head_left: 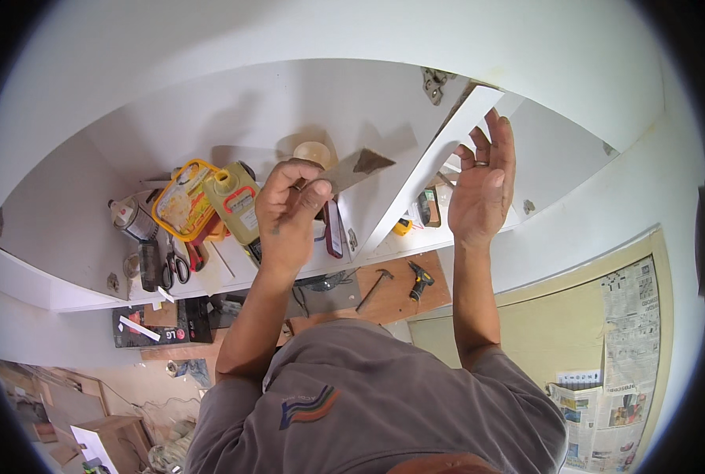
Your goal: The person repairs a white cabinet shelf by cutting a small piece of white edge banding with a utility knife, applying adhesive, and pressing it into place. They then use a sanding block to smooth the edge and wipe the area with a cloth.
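Note:
My left hand [289, 209] is raised in front of the wall cabinet, pinching a thin, flat grey scraper blade [351, 170] between thumb and fingers. A dark brown patch of filler-like stuff shows toward the blade's free end. My right hand [483, 186] is up beside the white upright divider panel [431, 162], palm toward me, fingers apart and slightly curled, with a ring on one finger. Nothing shows in it; whether its fingertips touch the panel I cannot tell. Part of the panel's upper edge is rough and brown.
On the cabinet shelf stand a yellow-rimmed tub [185, 199], an olive jerrycan [234, 207], a metal can [133, 219] and scissors [175, 267]. Below lie a hammer [374, 289] and a drill [420, 280] on a brown board. Metal hinges [434, 85] stick out inside the cabinet.

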The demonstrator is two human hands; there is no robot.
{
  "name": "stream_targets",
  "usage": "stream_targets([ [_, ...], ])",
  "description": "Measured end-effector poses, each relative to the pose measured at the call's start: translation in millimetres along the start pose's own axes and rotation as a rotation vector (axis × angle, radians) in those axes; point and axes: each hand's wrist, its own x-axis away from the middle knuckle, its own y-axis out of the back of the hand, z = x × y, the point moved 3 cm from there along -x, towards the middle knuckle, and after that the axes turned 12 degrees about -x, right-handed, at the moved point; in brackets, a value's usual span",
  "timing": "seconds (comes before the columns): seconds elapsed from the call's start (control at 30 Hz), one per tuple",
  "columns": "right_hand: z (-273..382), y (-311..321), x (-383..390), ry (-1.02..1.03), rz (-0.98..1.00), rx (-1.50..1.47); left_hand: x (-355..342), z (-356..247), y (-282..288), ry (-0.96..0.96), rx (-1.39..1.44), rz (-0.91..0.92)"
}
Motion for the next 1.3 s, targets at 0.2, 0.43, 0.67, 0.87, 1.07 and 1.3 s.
stream_targets([
  [0.2,4.4,-1.1,6.8,-0.013,-0.011,0.053,9.4,7.0,26.3,0.031,-0.151,-0.051],
  [0.43,-12.7,-3.7,12.0,0.086,-0.046,0.123,35.1,-3.6,113.5,0.03,-0.288,-0.385],
  [0.67,22.9,3.8,42.9,0.028,0.057,0.101,94.3,-60.9,241.4,0.041,-0.381,-0.761],
  [0.87,1.5,-37.3,118.3,-0.238,0.551,0.177,160.0,-30.4,294.3,0.367,-0.556,-0.872],
  [1.07,-67.5,-88.8,164.3,-0.682,0.587,0.04,188.9,31.2,305.7,0.52,-0.546,-0.792],
  [1.3,-126.1,-121.9,163.2,-0.569,0.448,0.177,148.3,7.7,273.9,0.335,-0.331,-0.724],
])
